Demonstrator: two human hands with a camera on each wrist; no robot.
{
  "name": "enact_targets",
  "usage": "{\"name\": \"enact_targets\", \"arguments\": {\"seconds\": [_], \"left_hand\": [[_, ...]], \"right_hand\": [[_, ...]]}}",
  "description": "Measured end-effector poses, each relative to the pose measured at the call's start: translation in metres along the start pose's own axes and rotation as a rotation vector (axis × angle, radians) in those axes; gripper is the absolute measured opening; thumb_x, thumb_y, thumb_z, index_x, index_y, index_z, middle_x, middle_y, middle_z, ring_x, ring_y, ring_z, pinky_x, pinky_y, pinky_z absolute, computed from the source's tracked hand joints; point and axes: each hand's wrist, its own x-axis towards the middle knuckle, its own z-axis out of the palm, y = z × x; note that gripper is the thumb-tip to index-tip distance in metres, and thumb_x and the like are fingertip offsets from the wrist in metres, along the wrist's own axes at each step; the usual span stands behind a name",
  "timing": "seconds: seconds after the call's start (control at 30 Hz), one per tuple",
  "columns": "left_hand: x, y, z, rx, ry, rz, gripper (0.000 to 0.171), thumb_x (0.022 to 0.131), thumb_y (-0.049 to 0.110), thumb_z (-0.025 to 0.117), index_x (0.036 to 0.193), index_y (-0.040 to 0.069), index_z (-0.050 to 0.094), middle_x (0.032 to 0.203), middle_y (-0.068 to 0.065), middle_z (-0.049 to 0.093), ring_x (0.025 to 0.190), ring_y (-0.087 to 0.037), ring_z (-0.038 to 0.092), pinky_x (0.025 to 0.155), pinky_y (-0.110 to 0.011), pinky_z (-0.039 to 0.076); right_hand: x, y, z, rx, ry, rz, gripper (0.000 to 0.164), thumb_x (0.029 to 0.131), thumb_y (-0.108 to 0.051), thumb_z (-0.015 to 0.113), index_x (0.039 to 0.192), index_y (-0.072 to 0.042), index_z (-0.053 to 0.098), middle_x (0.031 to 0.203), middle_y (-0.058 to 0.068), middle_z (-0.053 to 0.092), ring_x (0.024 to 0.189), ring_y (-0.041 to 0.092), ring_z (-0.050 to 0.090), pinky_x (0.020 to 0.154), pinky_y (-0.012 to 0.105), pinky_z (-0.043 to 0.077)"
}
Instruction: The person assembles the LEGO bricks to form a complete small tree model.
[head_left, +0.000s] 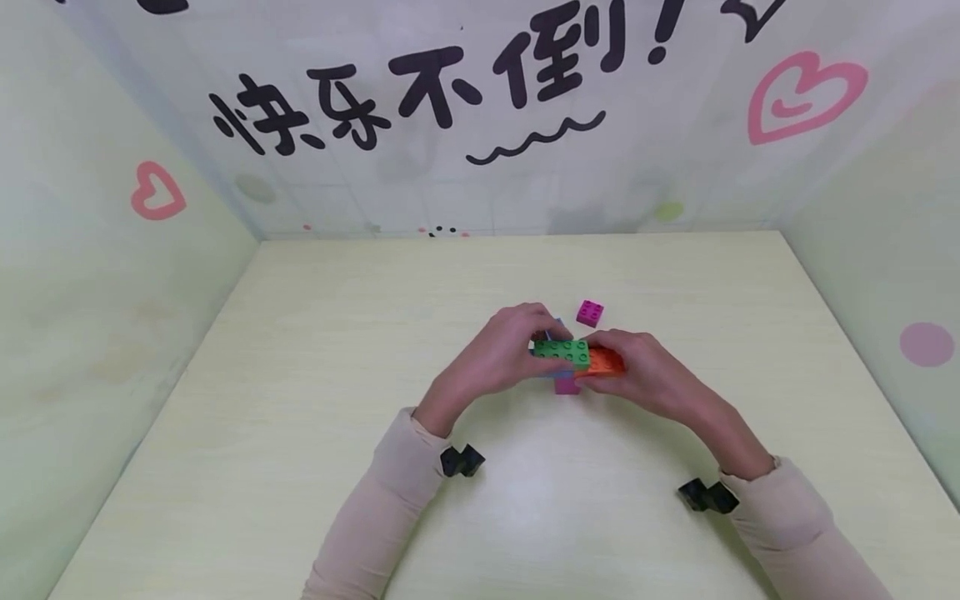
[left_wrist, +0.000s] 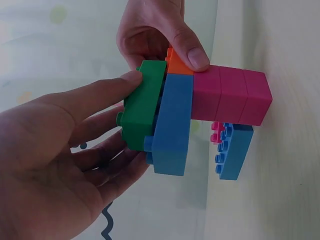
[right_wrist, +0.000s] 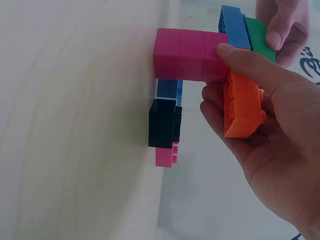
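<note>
Left hand (head_left: pixel 510 348), thumb and fingers curled, pinches green brick (head_left: pixel 561 355) over blue brick (left_wrist: pixel 172 127), right hand (head_left: pixel 654 372) grips orange brick (right_wrist: pixel 243 115) beside it, both lower bricks atop pink column (right_wrist: pixel 190 55) on table (head_left: pixel 300 433).

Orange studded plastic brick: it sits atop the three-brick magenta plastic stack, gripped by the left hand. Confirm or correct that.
Not the left hand: the right hand grips the orange brick, as the right wrist view shows. It does sit atop the magenta stack.
</note>
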Motion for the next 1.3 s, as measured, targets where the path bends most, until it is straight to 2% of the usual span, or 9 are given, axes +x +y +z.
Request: {"name": "enact_targets", "arguments": {"seconds": [0.1,0.3,0.57,0.7,0.83,0.97,1.07,1.17,1.3], "left_hand": [[0.000,-0.005,0.001,-0.070,0.014,0.014,0.032,0.081,0.024,0.083,0.108,0.010,0.074,0.095,0.003,0.062,0.084,-0.009,0.056,0.072,-0.021,0.047],[-0.004,-0.010,0.004,-0.100,0.035,0.009,0.031,0.082,0.022,0.082,0.108,0.009,0.075,0.087,0.003,0.057,0.083,-0.011,0.052,0.070,-0.022,0.047],[-0.006,-0.014,0.010,-0.142,0.071,0.036,0.029,0.083,0.019,0.081,0.109,0.008,0.073,0.089,0.004,0.053,0.089,-0.009,0.050,0.071,-0.022,0.047],[-0.005,-0.021,0.017,-0.178,0.088,0.056,0.031,0.083,0.019,0.080,0.111,0.010,0.071,0.093,0.005,0.054,0.092,-0.009,0.051,0.075,-0.022,0.048],[-0.007,-0.035,0.030,-0.194,0.064,-0.002,0.042,0.082,0.026,0.082,0.118,0.014,0.065,0.108,0.005,0.058,0.101,-0.009,0.052,0.083,-0.023,0.048],[-0.007,-0.044,0.041,-0.120,0.034,-0.085,0.057,0.079,0.031,0.084,0.125,0.009,0.060,0.120,-0.002,0.061,0.105,-0.014,0.054,0.087,-0.023,0.047],[-0.007,-0.044,0.043,-0.079,0.031,-0.112,0.060,0.078,0.029,0.085,0.126,0.004,0.059,0.122,-0.008,0.062,0.105,-0.018,0.057,0.088,-0.024,0.047],[-0.007,-0.041,0.042,-0.065,0.024,-0.124,0.059,0.079,0.028,0.085,0.126,0.003,0.060,0.123,-0.009,0.062,0.107,-0.019,0.057,0.090,-0.025,0.047],[-0.007,-0.039,0.043,-0.058,0.017,-0.142,0.059,0.078,0.028,0.085,0.126,0.003,0.060,0.124,-0.010,0.062,0.109,-0.019,0.057,0.091,-0.025,0.046]], "right_hand": [[0.001,-0.001,-0.001,-0.003,0.006,-0.010,0.046,0.073,-0.010,0.088,0.114,-0.006,0.067,0.100,-0.001,0.066,0.087,0.015,0.060,0.073,0.030,0.054],[0.003,-0.002,-0.001,-0.007,0.005,-0.024,0.046,0.074,-0.011,0.087,0.115,-0.006,0.067,0.100,-0.002,0.066,0.087,0.015,0.059,0.073,0.030,0.053],[0.003,-0.003,-0.002,0.004,0.011,-0.031,0.044,0.074,-0.010,0.087,0.113,-0.006,0.067,0.099,-0.002,0.066,0.086,0.015,0.060,0.072,0.030,0.054],[0.002,-0.002,-0.001,0.017,0.011,-0.013,0.043,0.075,-0.010,0.086,0.113,-0.006,0.066,0.099,-0.001,0.066,0.085,0.015,0.059,0.072,0.029,0.054],[0.000,-0.001,0.001,0.017,0.001,0.013,0.045,0.076,-0.010,0.086,0.116,-0.005,0.066,0.102,0.000,0.066,0.088,0.016,0.059,0.073,0.030,0.053],[0.000,0.000,0.002,0.013,-0.006,0.014,0.047,0.075,-0.009,0.086,0.117,-0.004,0.065,0.105,0.002,0.066,0.090,0.017,0.059,0.076,0.031,0.053],[-0.001,0.000,-0.002,0.009,-0.032,0.003,0.050,0.076,-0.010,0.085,0.120,-0.005,0.063,0.108,0.000,0.064,0.092,0.016,0.059,0.076,0.031,0.053],[-0.004,0.003,-0.008,-0.005,-0.059,-0.006,0.057,0.076,-0.010,0.085,0.126,-0.008,0.059,0.112,-0.001,0.062,0.097,0.015,0.057,0.079,0.033,0.053],[-0.008,0.013,-0.014,-0.050,-0.080,0.007,0.066,0.074,-0.006,0.086,0.132,-0.009,0.055,0.122,0.004,0.058,0.109,0.021,0.055,0.085,0.043,0.053]]}}
